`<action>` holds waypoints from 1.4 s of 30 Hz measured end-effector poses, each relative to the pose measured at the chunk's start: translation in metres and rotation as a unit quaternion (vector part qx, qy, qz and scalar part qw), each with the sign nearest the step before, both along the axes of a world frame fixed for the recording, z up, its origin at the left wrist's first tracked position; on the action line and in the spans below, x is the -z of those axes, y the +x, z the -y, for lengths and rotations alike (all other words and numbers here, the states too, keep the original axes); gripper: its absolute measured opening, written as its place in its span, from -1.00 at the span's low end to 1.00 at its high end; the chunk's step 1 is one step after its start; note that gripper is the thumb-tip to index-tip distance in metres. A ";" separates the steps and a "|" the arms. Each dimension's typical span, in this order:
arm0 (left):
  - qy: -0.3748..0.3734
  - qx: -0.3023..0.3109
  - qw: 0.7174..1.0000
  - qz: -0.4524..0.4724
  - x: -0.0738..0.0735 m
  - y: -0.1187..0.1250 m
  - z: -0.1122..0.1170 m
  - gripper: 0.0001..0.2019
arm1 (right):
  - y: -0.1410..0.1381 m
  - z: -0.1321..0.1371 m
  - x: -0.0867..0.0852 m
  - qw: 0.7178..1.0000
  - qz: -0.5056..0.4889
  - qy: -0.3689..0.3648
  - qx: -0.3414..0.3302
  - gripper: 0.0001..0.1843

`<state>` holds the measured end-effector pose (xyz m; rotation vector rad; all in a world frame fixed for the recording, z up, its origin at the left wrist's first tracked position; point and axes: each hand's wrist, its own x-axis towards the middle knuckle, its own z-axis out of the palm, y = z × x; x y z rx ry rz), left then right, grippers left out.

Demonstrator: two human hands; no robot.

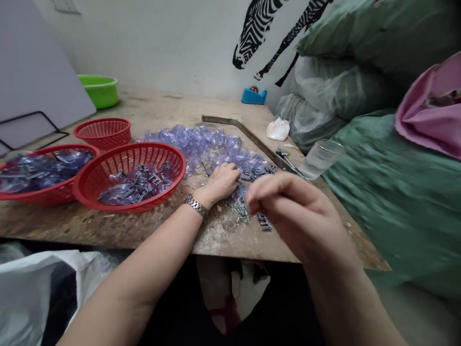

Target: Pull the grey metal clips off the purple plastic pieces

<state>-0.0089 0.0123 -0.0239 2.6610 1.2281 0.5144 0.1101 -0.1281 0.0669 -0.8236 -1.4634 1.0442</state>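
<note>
My left hand (pixel 222 181), with a metal watch on the wrist, rests on the table with its fingers curled into a heap of clear purple plastic pieces (pixel 207 144) and small dark metal clips (pixel 256 173). What its fingers hold is hidden. My right hand (pixel 288 211) hovers closer to me above a scatter of small metal pins (pixel 242 211), fingers bent and pinched together. Whatever it pinches is too small to make out.
Three red mesh baskets stand at left: a large one (pixel 108 166) with assembled pieces, another (pixel 54 192) filled, a small one (pixel 104 126) behind. A green bowl (pixel 103 91), a bent metal bar (pixel 248 137), a glass (pixel 320 156), a blue tape dispenser (pixel 254 96) and stuffed sacks (pixel 396 192) lie around.
</note>
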 end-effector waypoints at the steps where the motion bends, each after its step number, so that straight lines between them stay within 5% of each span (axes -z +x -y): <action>1: 0.005 0.002 1.000 -0.007 0.000 0.000 0.000 -0.81 | 0.006 -0.016 0.005 0.999 0.025 -0.009 0.038 -0.94; 5: 0.021 0.000 0.999 -0.030 -0.001 -0.001 0.002 -0.80 | 0.040 -0.070 0.038 0.972 0.183 -0.040 0.140 -0.84; 8: 0.014 -0.003 1.000 -0.020 -0.002 -0.001 0.002 -0.79 | 0.053 -0.098 0.056 0.912 0.349 -0.024 0.213 -0.79; 15: 0.000 0.009 1.000 -0.008 -0.003 -0.003 0.001 -0.82 | 0.045 -0.122 0.067 0.795 0.595 -0.034 0.115 -0.75; 18: -0.001 0.011 1.000 -0.004 -0.002 -0.003 0.001 -0.83 | 0.042 -0.128 0.070 0.770 0.631 -0.032 0.092 -0.73; 30: 0.018 0.034 0.999 0.019 0.006 -0.002 -0.005 -0.89 | 0.042 -0.140 0.086 0.803 0.587 -0.055 0.091 -0.86; 42: 0.004 0.038 0.999 0.038 0.001 -0.003 -0.005 -0.83 | 0.064 -0.129 0.099 0.907 0.333 -0.019 0.256 -0.92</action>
